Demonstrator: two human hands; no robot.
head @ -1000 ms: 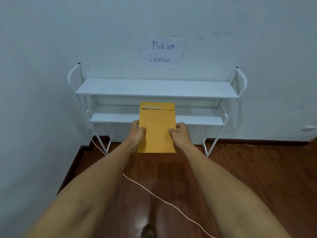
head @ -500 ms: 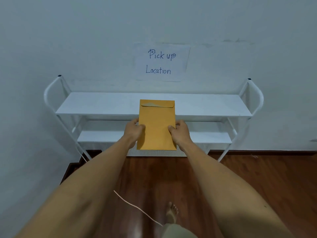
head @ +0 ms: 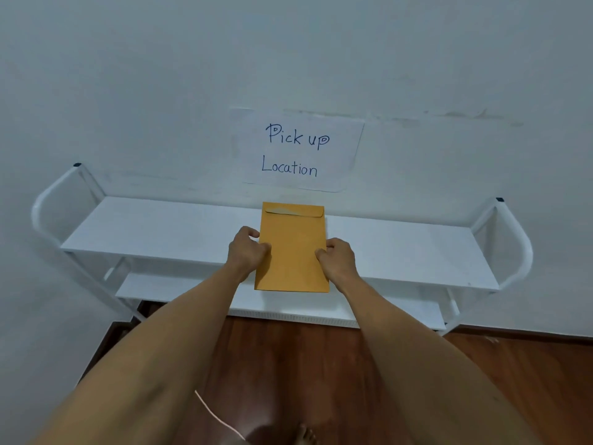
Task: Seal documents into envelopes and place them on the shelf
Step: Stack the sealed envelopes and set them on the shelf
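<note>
Yellow envelope (head: 292,248) pinched by both hands above shelf (head: 160,226)

Envelope (head: 292,252): plain mustard-orange, flap a shade darker at its edge. Shelf (head: 154,229): white boards, white tube frame, black end caps. Wall sign (head: 296,149): white sheet, blue handwritten lettering. Wall pale grey-white. Floor (head: 305,358): reddish-brown wood grain, glossy. Cord (head: 218,419): pale pink-white.
</note>
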